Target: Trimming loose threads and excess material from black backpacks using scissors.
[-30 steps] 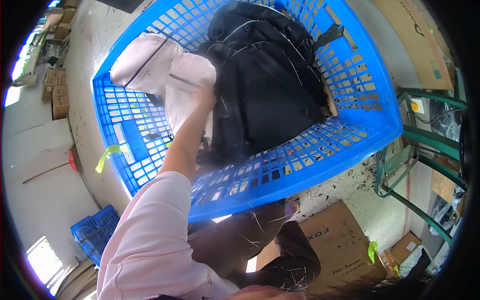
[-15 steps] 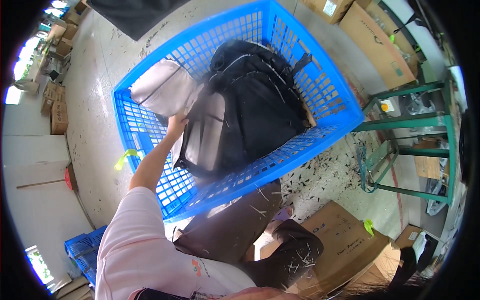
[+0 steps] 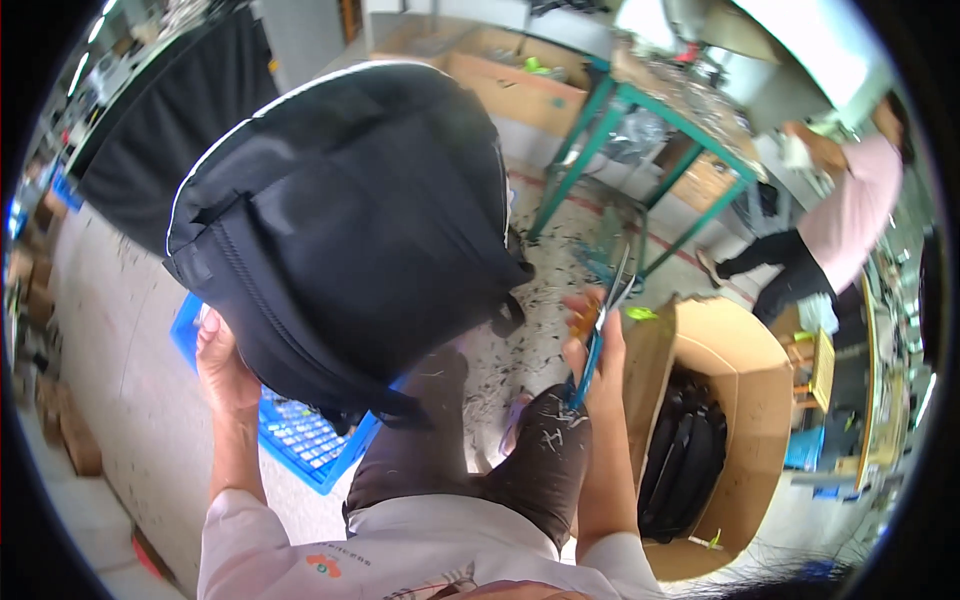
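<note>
Workshop floor (image 3: 130, 330) of pale concrete, strewn with dark thread clippings; green-framed tabletop (image 3: 690, 110) beyond, co-worker in pink at far right. Left hand (image 3: 225, 365) clamped on the lower edge of a black backpack (image 3: 350, 220), held up at chest height over the blue plastic crate (image 3: 300, 435). Right hand (image 3: 595, 355) closed round blue-handled thread snips (image 3: 600, 330). Step looks like inspection and trimming; next move calls for bringing the snips to a loose thread. Backpack: matte black, pale piping, front pocket, dangling straps. Open cardboard box (image 3: 740, 400) at right holds more black bags.
</note>
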`<state>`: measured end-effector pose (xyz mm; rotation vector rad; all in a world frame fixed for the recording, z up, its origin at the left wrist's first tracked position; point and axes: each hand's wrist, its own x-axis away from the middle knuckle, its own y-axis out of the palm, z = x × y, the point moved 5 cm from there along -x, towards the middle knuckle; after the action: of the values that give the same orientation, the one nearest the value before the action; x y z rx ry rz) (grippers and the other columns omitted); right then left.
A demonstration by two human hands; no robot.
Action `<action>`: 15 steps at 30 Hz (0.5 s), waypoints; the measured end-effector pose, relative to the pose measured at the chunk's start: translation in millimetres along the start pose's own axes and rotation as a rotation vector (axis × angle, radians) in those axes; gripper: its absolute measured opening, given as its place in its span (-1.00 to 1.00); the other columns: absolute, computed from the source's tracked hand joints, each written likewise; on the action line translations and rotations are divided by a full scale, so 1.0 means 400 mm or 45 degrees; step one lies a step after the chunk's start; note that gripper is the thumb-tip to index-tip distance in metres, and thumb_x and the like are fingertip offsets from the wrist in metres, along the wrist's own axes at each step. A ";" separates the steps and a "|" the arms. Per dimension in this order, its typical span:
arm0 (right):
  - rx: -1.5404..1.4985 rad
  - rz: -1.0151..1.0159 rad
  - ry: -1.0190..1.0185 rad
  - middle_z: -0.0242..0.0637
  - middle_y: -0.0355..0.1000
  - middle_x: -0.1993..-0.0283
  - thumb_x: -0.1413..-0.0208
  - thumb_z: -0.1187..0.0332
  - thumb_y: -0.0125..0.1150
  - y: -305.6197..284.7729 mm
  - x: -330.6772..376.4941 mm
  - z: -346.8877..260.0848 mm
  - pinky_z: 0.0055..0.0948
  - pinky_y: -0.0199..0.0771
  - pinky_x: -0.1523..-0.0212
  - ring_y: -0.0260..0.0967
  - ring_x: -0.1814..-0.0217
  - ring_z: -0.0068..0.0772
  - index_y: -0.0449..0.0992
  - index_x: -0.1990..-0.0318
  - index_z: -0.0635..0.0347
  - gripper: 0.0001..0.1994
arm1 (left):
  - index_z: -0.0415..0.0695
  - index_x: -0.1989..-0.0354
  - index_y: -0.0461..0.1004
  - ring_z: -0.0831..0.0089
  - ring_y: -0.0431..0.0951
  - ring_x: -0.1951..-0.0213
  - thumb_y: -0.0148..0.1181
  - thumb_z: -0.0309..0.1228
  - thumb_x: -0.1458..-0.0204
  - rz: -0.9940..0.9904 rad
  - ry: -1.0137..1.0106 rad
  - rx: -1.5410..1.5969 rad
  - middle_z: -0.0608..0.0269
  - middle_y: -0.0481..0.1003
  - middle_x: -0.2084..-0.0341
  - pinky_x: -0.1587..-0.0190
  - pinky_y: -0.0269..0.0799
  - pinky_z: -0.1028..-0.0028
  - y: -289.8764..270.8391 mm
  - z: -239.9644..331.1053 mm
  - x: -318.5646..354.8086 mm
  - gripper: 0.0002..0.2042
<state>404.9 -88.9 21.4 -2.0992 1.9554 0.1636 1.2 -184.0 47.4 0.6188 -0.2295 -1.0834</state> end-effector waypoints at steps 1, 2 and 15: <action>-0.137 -0.025 -0.090 -0.21 0.34 0.05 0.16 0.24 0.34 0.004 -0.016 -0.035 -0.45 0.26 0.07 0.25 0.12 -0.47 0.14 -0.13 0.23 -0.31 | -0.18 0.18 0.42 0.45 0.48 0.21 0.17 -0.48 0.08 -0.051 -0.004 0.026 0.29 0.49 0.26 0.08 0.35 0.48 0.029 -0.011 0.008 -0.75; -0.265 -0.056 -0.181 -0.22 0.34 0.04 0.21 0.32 0.37 -0.003 -0.023 -0.069 -0.43 0.25 0.06 0.24 0.13 -0.47 0.12 -0.16 0.20 -0.27 | -0.21 0.17 0.41 0.41 0.50 0.24 0.15 -0.49 0.07 -0.009 -0.103 0.123 0.24 0.50 0.25 0.10 0.39 0.50 0.059 -0.039 0.024 -0.75; -0.600 -0.096 0.242 -0.49 0.40 0.23 0.17 0.54 0.26 -0.063 0.067 -0.090 -0.63 0.26 0.12 0.26 0.17 -0.70 0.38 0.05 0.23 -0.57 | -0.28 0.30 0.49 0.38 0.52 0.29 0.01 -0.42 -0.01 0.118 -0.598 -0.614 0.15 0.50 0.27 0.13 0.40 0.52 0.115 -0.218 0.172 -0.80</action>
<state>428.8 -123.0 51.7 -2.5597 2.0997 0.4654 108.6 -198.3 -5.0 -0.0837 -0.3822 -1.1314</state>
